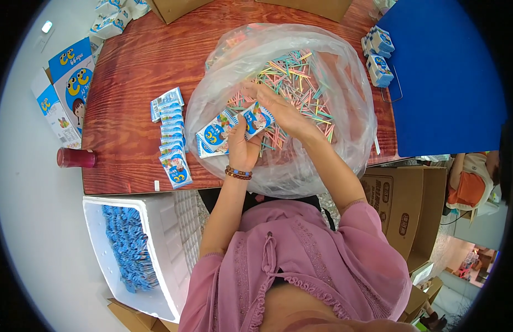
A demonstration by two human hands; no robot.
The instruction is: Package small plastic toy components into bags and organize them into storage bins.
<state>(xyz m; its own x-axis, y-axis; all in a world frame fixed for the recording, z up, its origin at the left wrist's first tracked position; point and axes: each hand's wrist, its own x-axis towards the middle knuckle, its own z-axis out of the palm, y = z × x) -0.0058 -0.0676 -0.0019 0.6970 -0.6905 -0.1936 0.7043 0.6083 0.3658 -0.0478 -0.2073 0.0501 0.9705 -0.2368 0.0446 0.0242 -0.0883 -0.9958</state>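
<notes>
Wooden surface [134, 72]: left fingers [238, 131] grip blue-white packets [234, 128]; right fingers [266, 100] pinch coloured sticks [300, 83] just beyond, inside clear bag [350, 110].

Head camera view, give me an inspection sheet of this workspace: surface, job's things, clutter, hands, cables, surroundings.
Surface: reddish wooden table, with a blue board on its right end.
Job's things: clear plastic bag of thin coloured sticks; small blue and white packets held over it.
Clutter: row of packets overlapping on the table; red bottle lying at the table's left edge; small cartons on the blue board.
Hands: left hand grips the packets; right hand has fingers on one packet's top.
Cables: nothing seen.
Surroundings: white foam box of blue packets, cardboard boxes, another person at right.
</notes>
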